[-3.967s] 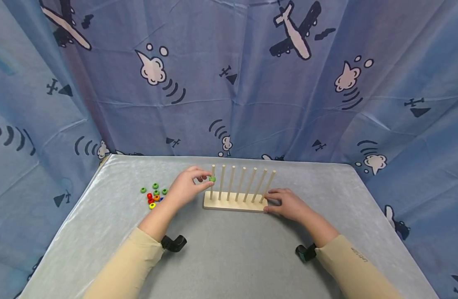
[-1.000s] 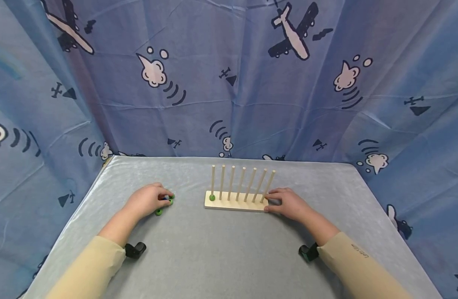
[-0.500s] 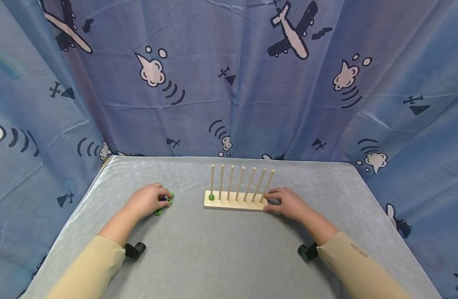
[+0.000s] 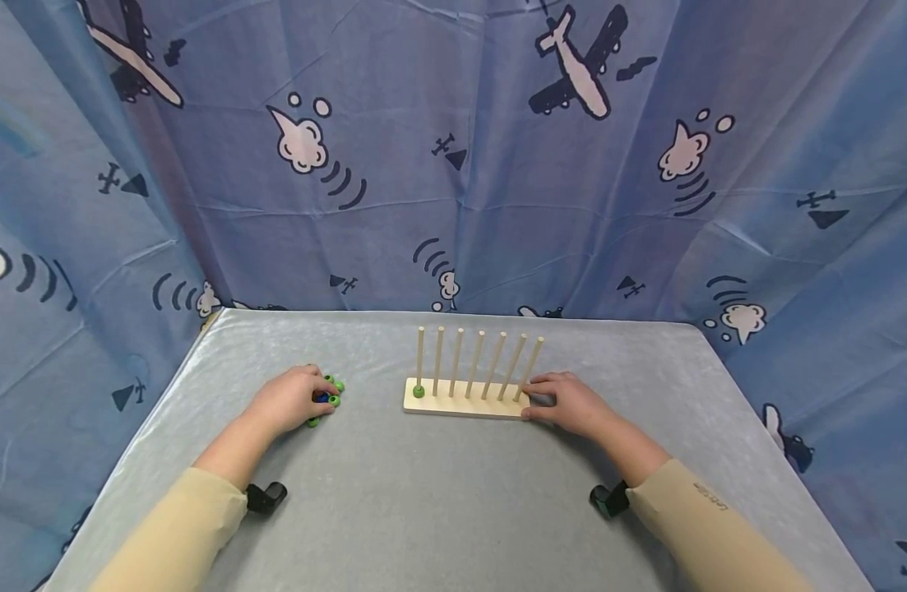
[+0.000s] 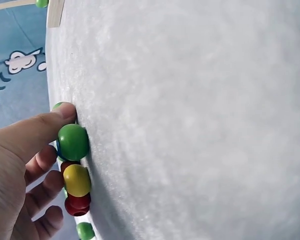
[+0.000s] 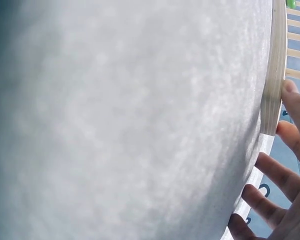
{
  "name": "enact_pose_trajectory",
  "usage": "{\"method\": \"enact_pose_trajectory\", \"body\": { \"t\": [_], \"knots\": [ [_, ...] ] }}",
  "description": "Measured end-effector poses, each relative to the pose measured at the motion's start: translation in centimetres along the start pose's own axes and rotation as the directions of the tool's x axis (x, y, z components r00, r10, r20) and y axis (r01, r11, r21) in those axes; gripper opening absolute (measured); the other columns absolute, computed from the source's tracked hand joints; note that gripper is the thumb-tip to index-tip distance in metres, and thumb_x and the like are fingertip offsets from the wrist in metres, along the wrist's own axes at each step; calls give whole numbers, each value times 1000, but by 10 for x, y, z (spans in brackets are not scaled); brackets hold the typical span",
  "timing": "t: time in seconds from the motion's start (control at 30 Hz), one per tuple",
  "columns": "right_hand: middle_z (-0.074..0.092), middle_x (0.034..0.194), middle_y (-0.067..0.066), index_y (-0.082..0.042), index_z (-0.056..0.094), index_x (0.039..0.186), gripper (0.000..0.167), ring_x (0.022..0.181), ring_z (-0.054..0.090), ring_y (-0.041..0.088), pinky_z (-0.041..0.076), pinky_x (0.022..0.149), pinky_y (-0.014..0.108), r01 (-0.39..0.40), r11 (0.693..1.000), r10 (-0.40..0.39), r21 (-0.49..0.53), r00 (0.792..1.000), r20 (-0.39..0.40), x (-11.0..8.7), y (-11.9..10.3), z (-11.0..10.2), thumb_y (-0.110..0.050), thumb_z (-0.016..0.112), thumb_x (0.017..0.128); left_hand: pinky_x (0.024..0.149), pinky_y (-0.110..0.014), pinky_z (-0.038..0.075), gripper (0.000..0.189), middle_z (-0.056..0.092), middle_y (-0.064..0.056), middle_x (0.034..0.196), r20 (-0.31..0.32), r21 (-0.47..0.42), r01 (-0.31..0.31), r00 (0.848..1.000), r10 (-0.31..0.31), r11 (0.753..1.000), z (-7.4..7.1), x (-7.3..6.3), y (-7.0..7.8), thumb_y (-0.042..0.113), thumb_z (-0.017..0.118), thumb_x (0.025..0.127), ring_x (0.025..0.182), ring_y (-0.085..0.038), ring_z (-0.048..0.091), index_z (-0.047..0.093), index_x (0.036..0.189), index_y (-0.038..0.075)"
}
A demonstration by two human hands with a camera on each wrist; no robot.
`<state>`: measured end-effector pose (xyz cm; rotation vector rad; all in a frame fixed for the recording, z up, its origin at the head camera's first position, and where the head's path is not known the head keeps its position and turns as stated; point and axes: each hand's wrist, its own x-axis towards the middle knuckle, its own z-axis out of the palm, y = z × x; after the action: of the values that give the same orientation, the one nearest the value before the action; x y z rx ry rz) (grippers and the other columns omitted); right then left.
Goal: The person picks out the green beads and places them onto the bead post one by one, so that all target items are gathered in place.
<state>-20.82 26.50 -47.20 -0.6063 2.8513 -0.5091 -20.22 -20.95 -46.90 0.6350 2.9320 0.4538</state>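
My left hand (image 4: pixel 286 400) reaches over a cluster of small round beads on the left of the table. Green beads (image 4: pixel 335 400) and a blue bead (image 4: pixel 322 398) show at its fingertips. In the left wrist view, a green bead (image 5: pixel 73 142), a yellow bead (image 5: pixel 77 180) and red beads (image 5: pixel 77 206) lie beside its loosely bent fingers; no firm pinch shows. My right hand (image 4: pixel 574 404) grips the right end of a wooden peg rack (image 4: pixel 460 407), thumb in front. One green bead (image 4: pixel 419 391) sits at the foot of the rack's leftmost peg.
A pale cloth covers the table (image 4: pixel 453 493). Behind and around it hangs a blue curtain (image 4: pixel 453 205) with airplane prints. Black wrist cameras (image 4: pixel 266 497) sit below both hands.
The green bead went from my left fingers, partway up the leftmost peg, down to its base. My left hand moved left to the cluster, where beads shifted slightly. The right hand stayed on the rack.
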Motion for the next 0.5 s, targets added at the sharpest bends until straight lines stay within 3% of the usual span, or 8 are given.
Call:
{"method": "enact_pose_trajectory", "body": {
  "t": [0.33,0.5],
  "knots": [
    [56,137,16,-12,64,134,58,129,45,42,36,104,58,-10,1000,10,1,1000,6,1,-1,1,-46,72,88,66,-32,41,24,57,2,88,-70,-38,1,998,-4,999,-4,-3,5,26,78,86,71,-11,46,78,108,16],
    [57,137,17,-12,64,134,58,129,46,42,37,104,58,-9,1000,9,2,1000,3,0,-2,0,-47,72,88,66,-32,42,27,57,1,90,-69,-68,23,997,-28,997,-8,-2,9,25,78,87,72,-11,47,77,112,17]
  ]
}}
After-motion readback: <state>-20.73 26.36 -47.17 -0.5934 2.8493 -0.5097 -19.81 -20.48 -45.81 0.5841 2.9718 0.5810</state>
